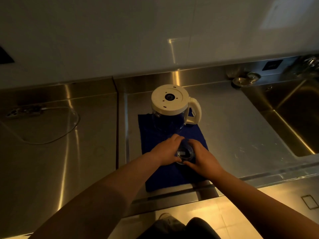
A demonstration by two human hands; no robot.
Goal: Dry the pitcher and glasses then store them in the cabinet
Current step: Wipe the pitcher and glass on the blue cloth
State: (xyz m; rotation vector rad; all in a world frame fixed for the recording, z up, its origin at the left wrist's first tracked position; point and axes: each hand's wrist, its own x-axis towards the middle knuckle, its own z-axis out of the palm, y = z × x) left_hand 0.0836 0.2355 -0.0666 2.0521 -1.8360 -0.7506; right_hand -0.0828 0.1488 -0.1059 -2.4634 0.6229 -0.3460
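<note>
A clear pitcher point(170, 109) with a cream base and handle stands upside down on the far part of a blue cloth point(172, 175) spread on the steel counter. Nearer to me, a small clear glass point(185, 153) rests on the cloth. My left hand point(166, 150) wraps its left side and my right hand point(201, 155) wraps its right side, so both hands grip the glass. Its lower part is hidden by my fingers.
A steel sink point(293, 118) lies at the right, with a round metal strainer point(241, 81) at its back corner. On the left counter a phone point(24, 111) lies with a white cable point(69, 125) looped from it. White cabinet fronts point(155, 31) hang overhead.
</note>
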